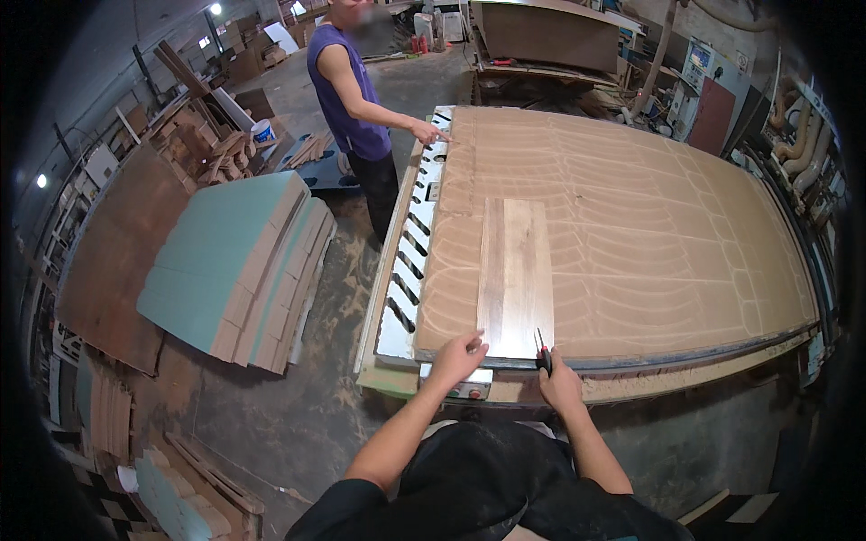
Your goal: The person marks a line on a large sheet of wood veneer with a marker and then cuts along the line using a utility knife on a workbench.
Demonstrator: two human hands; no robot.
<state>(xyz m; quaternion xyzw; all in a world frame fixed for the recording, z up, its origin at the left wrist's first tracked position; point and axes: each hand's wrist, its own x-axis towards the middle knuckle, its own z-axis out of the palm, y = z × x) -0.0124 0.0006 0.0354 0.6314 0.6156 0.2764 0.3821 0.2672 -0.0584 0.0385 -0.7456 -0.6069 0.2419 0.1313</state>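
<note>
A long wood-grain board (pixel 514 270) lies lengthwise on the big brown work table (pixel 649 234), its near end in front of me. My left hand (pixel 458 359) is at the board's near left corner, fingers loosely bent with a gap between thumb and forefinger. Nothing shows in it, and I cannot tell whether it touches the board. My right hand (pixel 561 386) grips a slim tool with a black and red handle (pixel 544 358). Its thin metal tip points away from me, over the board's near right corner; the exact kind of tool is unclear.
Across the table's left side, a person in a purple sleeveless top (pixel 365 99) reaches a hand (pixel 428 132) onto it. A white slotted strip (pixel 408 281) edges the table. Stacked green-faced panels (pixel 225 252) stand left. A control box (pixel 471 389) sits at the near edge.
</note>
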